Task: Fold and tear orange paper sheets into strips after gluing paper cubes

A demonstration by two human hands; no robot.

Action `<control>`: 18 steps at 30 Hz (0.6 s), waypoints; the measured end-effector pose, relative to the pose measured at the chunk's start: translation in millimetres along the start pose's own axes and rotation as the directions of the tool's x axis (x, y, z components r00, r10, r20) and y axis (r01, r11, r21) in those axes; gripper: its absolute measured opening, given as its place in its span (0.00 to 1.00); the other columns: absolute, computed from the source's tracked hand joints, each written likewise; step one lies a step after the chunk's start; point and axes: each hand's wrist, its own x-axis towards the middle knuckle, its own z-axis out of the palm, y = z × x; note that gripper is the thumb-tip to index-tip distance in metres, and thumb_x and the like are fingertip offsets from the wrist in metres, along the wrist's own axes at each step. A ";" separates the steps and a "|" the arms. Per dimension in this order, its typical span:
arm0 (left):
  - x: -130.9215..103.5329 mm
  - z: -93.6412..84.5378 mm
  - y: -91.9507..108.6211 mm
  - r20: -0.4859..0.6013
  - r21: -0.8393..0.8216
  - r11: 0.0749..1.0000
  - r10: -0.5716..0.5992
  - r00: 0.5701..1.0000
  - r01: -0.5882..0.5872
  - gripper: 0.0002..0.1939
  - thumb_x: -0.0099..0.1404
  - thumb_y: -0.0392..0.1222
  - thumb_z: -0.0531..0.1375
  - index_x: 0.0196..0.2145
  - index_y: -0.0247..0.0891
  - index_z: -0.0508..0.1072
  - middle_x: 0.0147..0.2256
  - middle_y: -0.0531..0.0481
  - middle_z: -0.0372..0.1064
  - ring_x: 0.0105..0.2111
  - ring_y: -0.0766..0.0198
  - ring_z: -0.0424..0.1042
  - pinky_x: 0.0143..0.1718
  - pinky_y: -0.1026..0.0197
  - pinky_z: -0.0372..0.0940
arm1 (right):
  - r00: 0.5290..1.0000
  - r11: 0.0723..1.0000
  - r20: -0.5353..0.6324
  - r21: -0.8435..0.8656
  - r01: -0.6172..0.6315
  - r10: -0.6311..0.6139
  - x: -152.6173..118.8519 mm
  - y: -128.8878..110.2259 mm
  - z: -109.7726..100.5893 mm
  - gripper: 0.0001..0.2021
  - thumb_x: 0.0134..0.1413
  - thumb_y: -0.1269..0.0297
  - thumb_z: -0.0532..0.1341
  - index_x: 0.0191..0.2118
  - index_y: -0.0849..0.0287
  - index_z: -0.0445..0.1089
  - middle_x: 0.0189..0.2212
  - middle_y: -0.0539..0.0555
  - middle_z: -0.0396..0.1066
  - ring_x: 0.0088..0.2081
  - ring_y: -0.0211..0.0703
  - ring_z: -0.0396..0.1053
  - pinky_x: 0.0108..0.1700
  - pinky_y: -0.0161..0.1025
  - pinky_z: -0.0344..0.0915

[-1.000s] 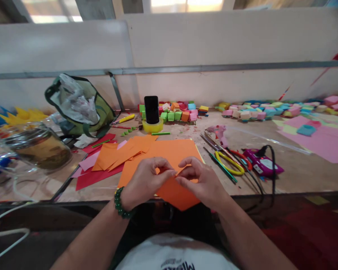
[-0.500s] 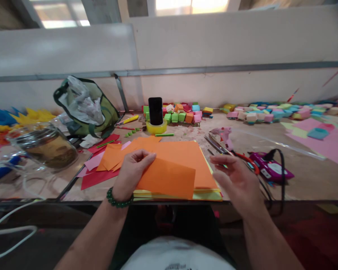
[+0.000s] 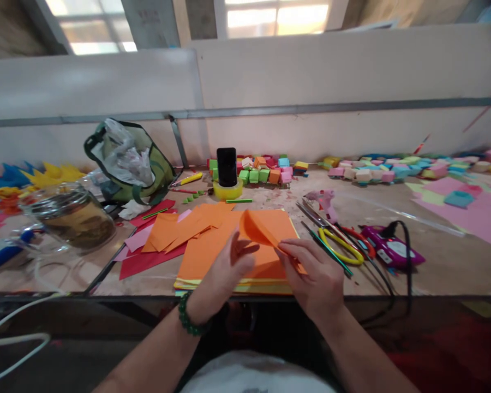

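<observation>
My right hand (image 3: 317, 273) pinches an orange paper piece (image 3: 256, 228), which curls upward over the stack. Close to its left side, my left hand (image 3: 229, 273) has its thumb and fingers apart; whether a fingertip touches the paper is hard to see. Under both hands lies a stack of coloured sheets (image 3: 200, 262), orange on top, with yellow and green edges showing at the front. Cut orange pieces (image 3: 167, 232) rest to the left, overlapping pink and red paper (image 3: 141, 265).
Yellow-handled scissors (image 3: 343, 251), a pink glue gun (image 3: 325, 202) and a purple device (image 3: 390, 248) with a cable lie on the right. A phone (image 3: 226, 166) stands in a tape roll (image 3: 228, 189) before small paper boxes (image 3: 265, 173). At left are a glass jar (image 3: 71, 218) and a green bag (image 3: 159, 169).
The orange piece has passed from my left hand to my right and now curls upward. My right hand has moved left over the stack, uncovering the yellow-handled scissors. My left hand has opened.
</observation>
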 end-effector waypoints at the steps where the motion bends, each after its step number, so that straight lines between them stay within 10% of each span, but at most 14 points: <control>1: -2.3 4.2 -4.4 0.032 0.050 0.999 0.012 0.999 -0.014 0.32 0.50 0.57 0.68 0.50 0.41 0.69 0.50 0.43 0.69 0.52 0.53 0.67 0.52 0.55 0.62 | 0.999 0.998 0.017 0.041 -0.036 0.036 -0.4 -0.7 1.6 0.08 0.54 0.74 0.60 0.37 0.55 0.72 0.35 0.56 0.74 0.36 0.43 0.72 0.39 0.39 0.70; 11: 1.3 8.8 -9.6 0.067 0.056 0.998 -0.008 0.998 0.005 0.24 0.59 0.50 0.64 0.50 0.38 0.69 0.47 0.43 0.71 0.48 0.55 0.70 0.48 0.57 0.65 | 0.862 0.762 0.332 0.414 -0.498 0.383 2.1 -13.2 3.1 0.16 0.52 0.59 0.64 0.18 0.58 0.63 0.16 0.46 0.60 0.20 0.34 0.58 0.22 0.33 0.55; 18: -0.3 11.4 -3.1 0.113 0.009 1.000 -0.017 0.993 0.016 0.24 0.59 0.47 0.64 0.50 0.35 0.68 0.48 0.42 0.70 0.49 0.52 0.68 0.49 0.55 0.64 | 0.817 0.748 0.395 0.359 -0.558 0.420 -5.2 -14.3 12.5 0.17 0.44 0.56 0.68 0.18 0.59 0.62 0.16 0.45 0.59 0.21 0.34 0.56 0.22 0.32 0.55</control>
